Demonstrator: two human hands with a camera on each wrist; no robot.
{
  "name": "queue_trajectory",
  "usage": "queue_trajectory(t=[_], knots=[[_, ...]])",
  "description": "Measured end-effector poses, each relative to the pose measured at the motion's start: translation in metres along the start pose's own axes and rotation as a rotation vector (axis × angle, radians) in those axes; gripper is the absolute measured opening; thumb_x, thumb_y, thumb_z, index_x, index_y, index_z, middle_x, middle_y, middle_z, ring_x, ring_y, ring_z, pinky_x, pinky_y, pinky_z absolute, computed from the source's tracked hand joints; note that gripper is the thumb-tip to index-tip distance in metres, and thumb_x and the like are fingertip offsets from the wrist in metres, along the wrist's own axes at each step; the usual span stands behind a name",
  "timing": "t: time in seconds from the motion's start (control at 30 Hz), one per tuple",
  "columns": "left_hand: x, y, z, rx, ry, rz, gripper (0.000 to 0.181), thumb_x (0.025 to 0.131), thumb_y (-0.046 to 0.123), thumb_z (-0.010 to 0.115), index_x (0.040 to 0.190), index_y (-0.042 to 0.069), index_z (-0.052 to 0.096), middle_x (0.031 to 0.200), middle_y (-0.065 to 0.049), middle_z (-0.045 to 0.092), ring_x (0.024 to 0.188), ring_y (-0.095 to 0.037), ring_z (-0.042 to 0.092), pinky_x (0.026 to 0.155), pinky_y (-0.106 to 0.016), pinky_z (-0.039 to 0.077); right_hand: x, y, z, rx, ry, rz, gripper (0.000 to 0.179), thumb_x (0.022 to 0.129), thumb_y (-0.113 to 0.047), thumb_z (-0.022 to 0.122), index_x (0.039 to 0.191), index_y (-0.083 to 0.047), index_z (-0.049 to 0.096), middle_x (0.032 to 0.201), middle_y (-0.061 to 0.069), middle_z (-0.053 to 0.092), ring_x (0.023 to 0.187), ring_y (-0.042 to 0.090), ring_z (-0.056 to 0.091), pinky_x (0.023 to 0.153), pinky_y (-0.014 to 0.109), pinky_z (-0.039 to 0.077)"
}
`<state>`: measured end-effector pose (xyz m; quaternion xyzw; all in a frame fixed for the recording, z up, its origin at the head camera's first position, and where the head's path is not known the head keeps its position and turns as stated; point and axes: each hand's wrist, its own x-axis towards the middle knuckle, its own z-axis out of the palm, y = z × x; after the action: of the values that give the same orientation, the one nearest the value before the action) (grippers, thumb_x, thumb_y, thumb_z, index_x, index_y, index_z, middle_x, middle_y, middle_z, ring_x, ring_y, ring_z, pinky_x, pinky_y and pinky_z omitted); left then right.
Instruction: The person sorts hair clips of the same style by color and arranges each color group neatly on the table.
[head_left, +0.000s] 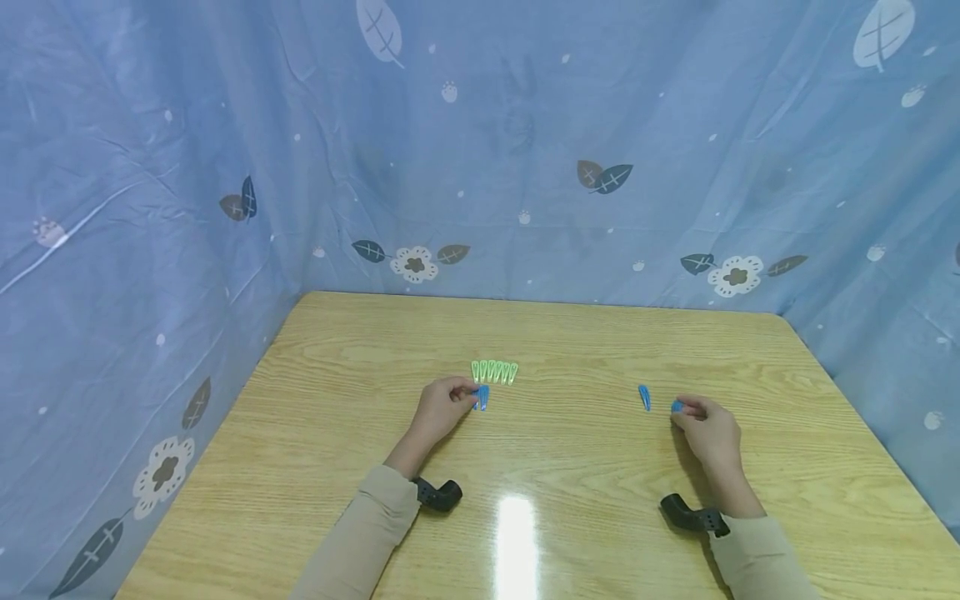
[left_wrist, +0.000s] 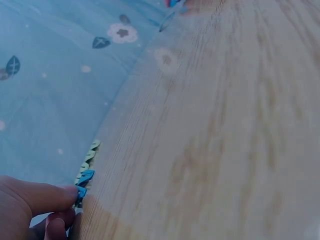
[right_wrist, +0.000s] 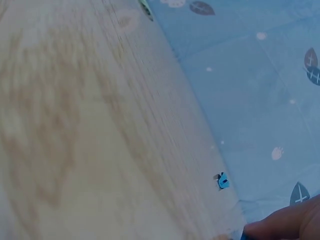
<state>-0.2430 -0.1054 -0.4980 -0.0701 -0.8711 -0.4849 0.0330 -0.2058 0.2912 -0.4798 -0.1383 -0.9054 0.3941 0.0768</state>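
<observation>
Several light green snap hair clips (head_left: 495, 372) lie side by side in a row on the wooden table. Just below that row, my left hand (head_left: 438, 410) pinches a blue hair clip (left_wrist: 81, 192) between thumb and forefinger, low over the tabletop. Another blue hair clip (head_left: 484, 397) lies right beside it. Farther right, my right hand (head_left: 708, 432) holds a blue hair clip (head_left: 677, 406) at its fingertips, mostly covered by the fingers. A single blue hair clip (head_left: 645, 397) lies on the table to the left of that hand.
The wooden table (head_left: 577, 350) ends at a blue patterned curtain (head_left: 517, 167) at the back, with more curtain along both sides. Each wrist wears a black camera mount (head_left: 441, 495). A bright light reflection (head_left: 516, 542) shows on the near tabletop.
</observation>
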Motion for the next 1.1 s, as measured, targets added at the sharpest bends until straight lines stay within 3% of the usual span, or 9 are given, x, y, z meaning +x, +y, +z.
queue_trajectory(t=[0.17, 0.33, 0.57, 0.93, 1.1], knots=[[0.000, 0.000, 0.000, 0.002, 0.001, 0.001, 0.015, 0.086, 0.010, 0.071, 0.100, 0.007, 0.073, 0.076, 0.001, 0.059, 0.070, -0.013, 0.051, 0.061, -0.024, 0.045, 0.000, -0.001, 0.000, 0.066, 0.010, -0.028, 0.035, 0.094, -0.012, 0.058, 0.125, 0.004, 0.058, 0.110, 0.018, 0.061, 0.080, -0.001, 0.052, 0.062, 0.011, 0.046], [-0.001, 0.000, 0.000, 0.003, 0.004, 0.006, 0.014, 0.086, 0.010, 0.071, 0.100, 0.007, 0.073, 0.077, 0.001, 0.060, 0.071, -0.012, 0.053, 0.063, -0.024, 0.047, 0.000, 0.001, 0.000, 0.147, 0.043, -0.066, 0.034, 0.095, -0.011, 0.058, 0.125, 0.004, 0.058, 0.109, 0.016, 0.059, 0.076, -0.009, 0.049, 0.064, 0.011, 0.049], [-0.001, 0.000, 0.000, 0.008, -0.002, 0.023, 0.015, 0.086, 0.010, 0.071, 0.100, 0.006, 0.073, 0.078, 0.001, 0.060, 0.071, -0.012, 0.053, 0.063, -0.023, 0.047, -0.004, -0.006, -0.001, 0.182, 0.051, -0.098, 0.035, 0.095, -0.014, 0.060, 0.126, 0.003, 0.058, 0.107, 0.011, 0.061, 0.080, -0.011, 0.049, 0.065, 0.010, 0.047], [0.001, -0.003, 0.001, 0.023, -0.006, 0.049, 0.015, 0.086, 0.010, 0.071, 0.100, 0.006, 0.073, 0.075, 0.002, 0.060, 0.067, -0.011, 0.052, 0.060, -0.024, 0.047, -0.016, -0.030, 0.008, 0.190, -0.059, -0.216, 0.036, 0.095, -0.017, 0.060, 0.126, 0.003, 0.058, 0.115, 0.020, 0.059, 0.085, -0.010, 0.050, 0.068, 0.011, 0.046], [0.001, -0.004, 0.001, 0.020, -0.003, 0.044, 0.015, 0.086, 0.010, 0.071, 0.100, 0.006, 0.073, 0.075, 0.002, 0.060, 0.067, -0.011, 0.051, 0.060, -0.023, 0.046, -0.019, -0.040, 0.018, 0.197, -0.108, -0.270, 0.036, 0.095, -0.017, 0.061, 0.124, 0.004, 0.058, 0.113, 0.020, 0.060, 0.089, -0.005, 0.052, 0.076, 0.007, 0.042]])
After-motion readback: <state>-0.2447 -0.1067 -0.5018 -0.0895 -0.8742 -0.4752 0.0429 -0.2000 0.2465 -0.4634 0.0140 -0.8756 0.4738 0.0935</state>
